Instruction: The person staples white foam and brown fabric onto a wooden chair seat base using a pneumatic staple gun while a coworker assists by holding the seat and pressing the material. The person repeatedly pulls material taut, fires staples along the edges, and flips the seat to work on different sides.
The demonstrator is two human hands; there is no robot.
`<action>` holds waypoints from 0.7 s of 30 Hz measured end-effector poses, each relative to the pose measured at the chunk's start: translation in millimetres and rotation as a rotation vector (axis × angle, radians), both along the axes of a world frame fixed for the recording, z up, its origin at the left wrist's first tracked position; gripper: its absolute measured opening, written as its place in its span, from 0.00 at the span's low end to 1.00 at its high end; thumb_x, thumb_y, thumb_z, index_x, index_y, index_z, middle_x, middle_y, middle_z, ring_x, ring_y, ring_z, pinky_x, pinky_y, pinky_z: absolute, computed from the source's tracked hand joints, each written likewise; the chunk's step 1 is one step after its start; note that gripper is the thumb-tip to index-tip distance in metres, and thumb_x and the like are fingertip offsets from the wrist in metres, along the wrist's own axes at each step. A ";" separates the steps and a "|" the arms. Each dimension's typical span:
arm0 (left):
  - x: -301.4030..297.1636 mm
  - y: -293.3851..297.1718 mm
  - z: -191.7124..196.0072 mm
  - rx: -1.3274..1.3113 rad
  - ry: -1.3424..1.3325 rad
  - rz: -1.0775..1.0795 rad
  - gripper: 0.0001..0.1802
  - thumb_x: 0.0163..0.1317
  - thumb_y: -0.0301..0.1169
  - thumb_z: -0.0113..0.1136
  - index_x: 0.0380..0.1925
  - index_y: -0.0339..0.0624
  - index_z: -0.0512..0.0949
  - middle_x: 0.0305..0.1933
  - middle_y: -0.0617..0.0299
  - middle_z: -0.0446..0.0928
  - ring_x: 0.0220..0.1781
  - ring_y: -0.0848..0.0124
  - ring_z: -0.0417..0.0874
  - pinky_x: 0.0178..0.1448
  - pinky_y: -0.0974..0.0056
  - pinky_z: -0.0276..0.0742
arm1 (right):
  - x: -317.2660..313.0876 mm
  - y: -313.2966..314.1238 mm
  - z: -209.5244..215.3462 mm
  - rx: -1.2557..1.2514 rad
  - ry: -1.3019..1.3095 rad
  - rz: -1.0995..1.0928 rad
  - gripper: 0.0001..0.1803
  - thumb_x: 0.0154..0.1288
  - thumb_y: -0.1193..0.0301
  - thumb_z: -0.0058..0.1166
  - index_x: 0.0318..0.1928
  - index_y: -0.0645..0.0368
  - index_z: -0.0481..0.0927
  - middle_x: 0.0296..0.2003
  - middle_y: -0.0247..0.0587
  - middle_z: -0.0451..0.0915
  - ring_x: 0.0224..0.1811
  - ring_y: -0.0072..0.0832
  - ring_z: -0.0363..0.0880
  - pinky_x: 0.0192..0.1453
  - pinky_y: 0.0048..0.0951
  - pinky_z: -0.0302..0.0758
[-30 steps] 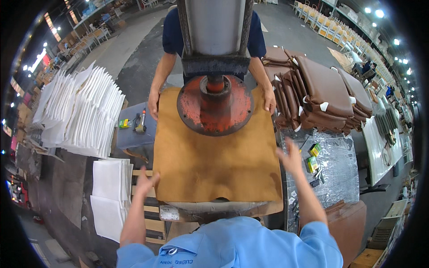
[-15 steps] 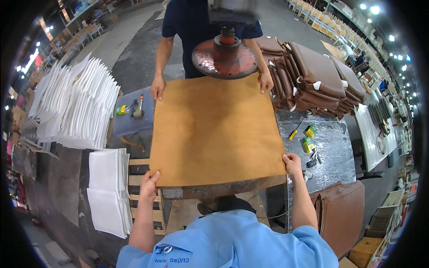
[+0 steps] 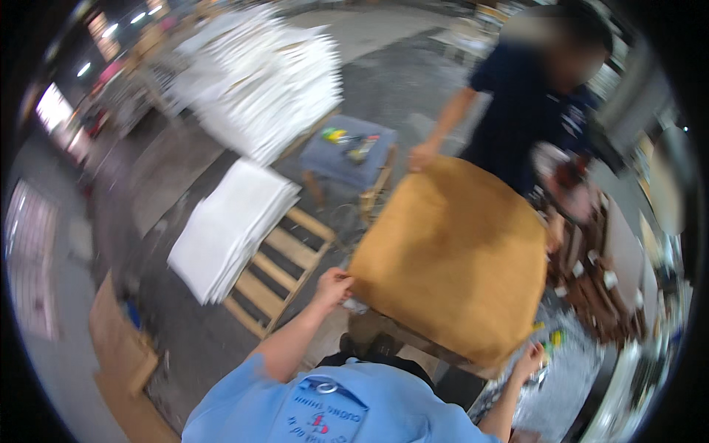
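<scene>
A tan, leather-like sheet (image 3: 450, 258) is spread over a work table, its near edge toward me. My left hand (image 3: 334, 288) pinches its near left corner between thumb and fingers. At the near right corner, my right hand (image 3: 529, 362) is closed against the edge, somewhat blurred. Across from me a person in a dark shirt (image 3: 509, 125) grips the far left corner with one hand (image 3: 424, 156). That person's other hand (image 3: 554, 230) is by the far right edge, smeared by motion.
Left of the table, white sheets (image 3: 233, 225) lie stacked on a wooden pallet (image 3: 284, 255). Behind them is a taller white stack (image 3: 258, 81). A small blue-grey stand (image 3: 343, 162) carries tools. Brown upholstered pieces (image 3: 602, 258) pile up at right, near a plastic-wrapped surface (image 3: 572, 376).
My view has swung left, so the sheet now appears farther right and turned. The red round machine head no longer hides the person opposite. Both my hands stay at the near corners.
</scene>
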State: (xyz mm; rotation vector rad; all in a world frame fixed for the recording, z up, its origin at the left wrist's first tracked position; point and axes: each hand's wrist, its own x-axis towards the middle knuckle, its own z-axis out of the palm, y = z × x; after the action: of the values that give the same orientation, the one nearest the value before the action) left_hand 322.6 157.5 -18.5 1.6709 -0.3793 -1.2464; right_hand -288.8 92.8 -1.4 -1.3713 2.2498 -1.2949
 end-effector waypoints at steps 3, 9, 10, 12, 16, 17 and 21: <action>2.5 70.4 -7.3 0.120 -0.343 0.211 0.16 0.73 0.36 0.70 0.54 0.41 0.81 0.35 0.57 0.87 0.30 0.68 0.87 0.35 0.57 0.83 | 62.3 -6.8 21.7 0.044 0.039 0.200 0.19 0.83 0.70 0.63 0.66 0.66 0.81 0.54 0.46 0.86 0.55 0.32 0.83 0.60 0.35 0.82; -1.1 194.7 -25.3 0.283 -0.291 0.351 0.11 0.75 0.37 0.67 0.45 0.41 0.85 0.36 0.56 0.88 0.34 0.65 0.89 0.43 0.55 0.85 | 255.1 -15.1 54.1 0.031 0.116 0.868 0.10 0.76 0.78 0.65 0.55 0.63 0.86 0.45 0.42 0.85 0.42 0.30 0.83 0.47 0.31 0.80; 0.0 213.5 -24.7 0.324 -0.156 0.387 0.11 0.75 0.38 0.67 0.45 0.41 0.86 0.38 0.55 0.89 0.35 0.64 0.90 0.43 0.55 0.86 | 289.1 -12.2 56.6 0.059 0.085 0.992 0.10 0.76 0.79 0.65 0.54 0.63 0.86 0.44 0.42 0.84 0.41 0.30 0.83 0.45 0.31 0.79; 10.6 246.0 -22.5 0.415 -0.127 0.448 0.12 0.75 0.38 0.67 0.47 0.42 0.87 0.40 0.55 0.90 0.37 0.64 0.91 0.43 0.55 0.86 | 348.4 -4.7 57.9 0.117 0.056 1.187 0.08 0.74 0.80 0.65 0.51 0.62 0.87 0.42 0.43 0.84 0.39 0.30 0.82 0.42 0.31 0.79; 60.8 293.6 -26.8 0.476 -0.083 0.383 0.13 0.75 0.40 0.67 0.49 0.43 0.88 0.41 0.56 0.90 0.38 0.63 0.92 0.44 0.54 0.86 | 444.0 17.3 56.8 0.157 0.084 1.344 0.04 0.72 0.81 0.66 0.45 0.63 0.88 0.37 0.43 0.83 0.35 0.31 0.83 0.41 0.31 0.79; 74.8 300.4 -29.1 0.479 -0.117 0.309 0.14 0.75 0.40 0.67 0.49 0.43 0.88 0.42 0.55 0.90 0.39 0.62 0.92 0.45 0.54 0.86 | 461.4 23.7 57.4 0.198 0.083 1.318 0.05 0.72 0.80 0.66 0.45 0.63 0.88 0.37 0.44 0.83 0.35 0.31 0.83 0.41 0.31 0.79; 169.1 310.3 -14.2 0.462 -0.201 0.078 0.19 0.74 0.48 0.66 0.48 0.44 0.88 0.46 0.52 0.92 0.46 0.56 0.93 0.52 0.49 0.86 | 478.9 21.3 17.0 0.254 0.155 1.184 0.05 0.69 0.79 0.67 0.44 0.61 0.88 0.36 0.45 0.85 0.35 0.36 0.85 0.43 0.35 0.81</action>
State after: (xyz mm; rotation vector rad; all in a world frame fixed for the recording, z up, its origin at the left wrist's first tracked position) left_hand 491.7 467.7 -32.7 2.1918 -0.1476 -1.1688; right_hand 190.1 114.1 15.6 -2.1579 1.1151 -0.4657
